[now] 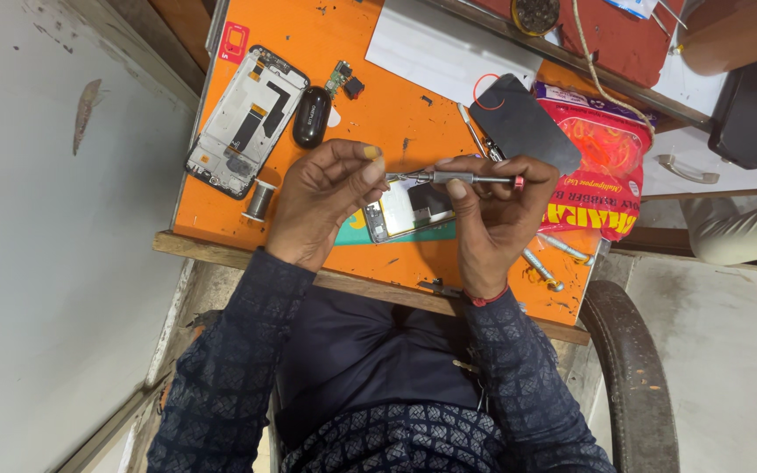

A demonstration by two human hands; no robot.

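Observation:
My right hand [503, 215] grips a slim metal screwdriver [466, 179] with a red end cap, held level above an opened phone [406, 210] on the orange mat [396, 114]. My left hand [324, 197] pinches the screwdriver's tip between thumb and forefinger. The phone lies between both hands, its insides facing up, partly hidden by my fingers.
A stripped phone frame [245, 121] lies at the mat's left, beside a black oval part [311, 116] and a small metal spool [259, 200]. A dark back cover [523, 123], a red packet [602, 171], more screwdrivers [554, 263] and tweezers [472, 130] sit to the right.

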